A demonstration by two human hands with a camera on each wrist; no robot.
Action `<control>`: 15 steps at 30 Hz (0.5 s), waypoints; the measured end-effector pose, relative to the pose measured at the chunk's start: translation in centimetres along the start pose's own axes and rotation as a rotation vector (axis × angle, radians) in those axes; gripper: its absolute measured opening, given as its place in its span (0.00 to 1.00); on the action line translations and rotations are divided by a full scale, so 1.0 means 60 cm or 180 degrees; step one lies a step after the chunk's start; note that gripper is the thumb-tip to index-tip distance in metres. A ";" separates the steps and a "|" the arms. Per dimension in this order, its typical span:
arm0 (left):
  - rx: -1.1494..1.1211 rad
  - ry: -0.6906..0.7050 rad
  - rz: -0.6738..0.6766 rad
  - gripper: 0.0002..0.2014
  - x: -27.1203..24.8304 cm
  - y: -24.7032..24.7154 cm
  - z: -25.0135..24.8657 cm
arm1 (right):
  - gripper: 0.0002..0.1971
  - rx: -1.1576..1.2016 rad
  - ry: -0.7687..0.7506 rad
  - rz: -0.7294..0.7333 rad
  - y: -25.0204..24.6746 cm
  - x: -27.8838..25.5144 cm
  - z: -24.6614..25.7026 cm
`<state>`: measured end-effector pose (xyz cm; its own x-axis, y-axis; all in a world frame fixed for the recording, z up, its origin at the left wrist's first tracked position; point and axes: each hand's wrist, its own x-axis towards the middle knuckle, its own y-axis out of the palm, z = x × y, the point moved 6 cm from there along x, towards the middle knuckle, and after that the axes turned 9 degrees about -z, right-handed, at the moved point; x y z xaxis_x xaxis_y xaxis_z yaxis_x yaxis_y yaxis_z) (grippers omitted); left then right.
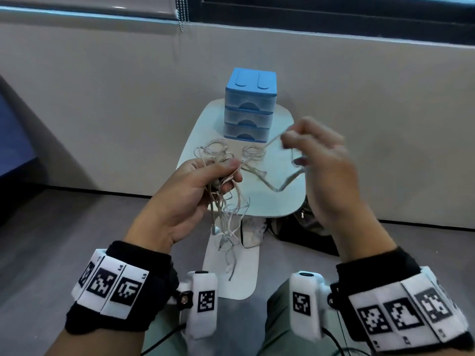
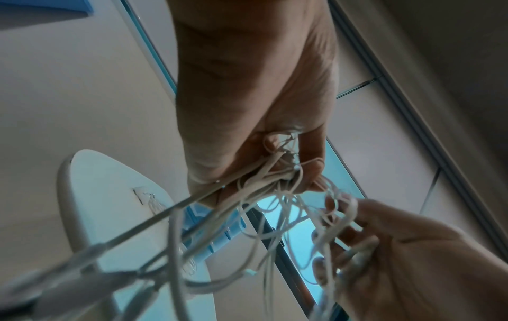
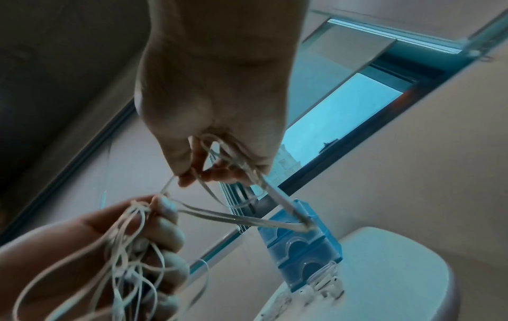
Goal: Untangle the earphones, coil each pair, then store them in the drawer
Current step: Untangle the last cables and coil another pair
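My left hand [image 1: 205,181] grips a tangled bunch of white earphones [image 1: 226,214] above the near end of the small white table [image 1: 280,201]; loose cords and an earbud hang below the fist. My right hand [image 1: 305,152], raised to the right, pinches one flat cord [image 1: 285,183] that loops back to the bunch. In the right wrist view that cord [image 3: 233,217] runs taut between both hands. Two coiled pairs [image 1: 253,151] lie on the table before the blue three-drawer box [image 1: 249,106], whose drawers are closed.
The table stands against a grey wall [image 1: 102,98] under a window. A black bag [image 1: 308,227] lies on the floor beneath the table's right side. A white base plate [image 1: 231,268] reaches toward my knees.
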<state>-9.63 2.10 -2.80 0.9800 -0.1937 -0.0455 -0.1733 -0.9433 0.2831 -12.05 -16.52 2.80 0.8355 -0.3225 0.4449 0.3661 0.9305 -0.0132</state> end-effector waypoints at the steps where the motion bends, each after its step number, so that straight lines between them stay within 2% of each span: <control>1: -0.0026 0.0035 0.0021 0.07 -0.003 -0.002 -0.003 | 0.12 0.0420 0.0286 -0.0373 -0.016 0.008 -0.003; 3: -0.0077 0.0089 0.0042 0.05 -0.007 -0.006 -0.009 | 0.18 0.1304 0.0800 -0.1062 -0.047 0.015 -0.007; 4: -0.0091 0.0096 0.0046 0.05 -0.008 -0.008 -0.010 | 0.19 0.1848 0.0988 -0.1245 -0.057 0.016 -0.006; 6: -0.0087 0.0080 0.0051 0.06 -0.010 -0.010 -0.010 | 0.17 0.2831 0.1160 -0.1209 -0.062 0.016 0.006; 8: -0.0089 0.0029 0.0014 0.06 -0.011 -0.011 -0.008 | 0.16 0.3139 0.1280 -0.0928 -0.056 0.012 0.016; 11: -0.0113 0.0021 -0.0103 0.05 -0.013 -0.008 -0.009 | 0.13 0.2224 0.1315 -0.0293 -0.036 0.000 0.023; 13: -0.0152 0.0016 -0.0175 0.06 -0.012 -0.004 -0.013 | 0.11 0.1405 0.1063 0.0138 -0.016 -0.011 0.024; 15: -0.0152 0.0017 -0.0203 0.06 -0.007 0.000 -0.018 | 0.13 0.0584 0.0630 0.0585 0.007 -0.023 0.023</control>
<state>-9.93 2.50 -1.73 0.9894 -0.1321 -0.0599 -0.1058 -0.9398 0.3251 -13.62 -15.44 3.41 0.9508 -0.1570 0.2670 0.1369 0.9863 0.0924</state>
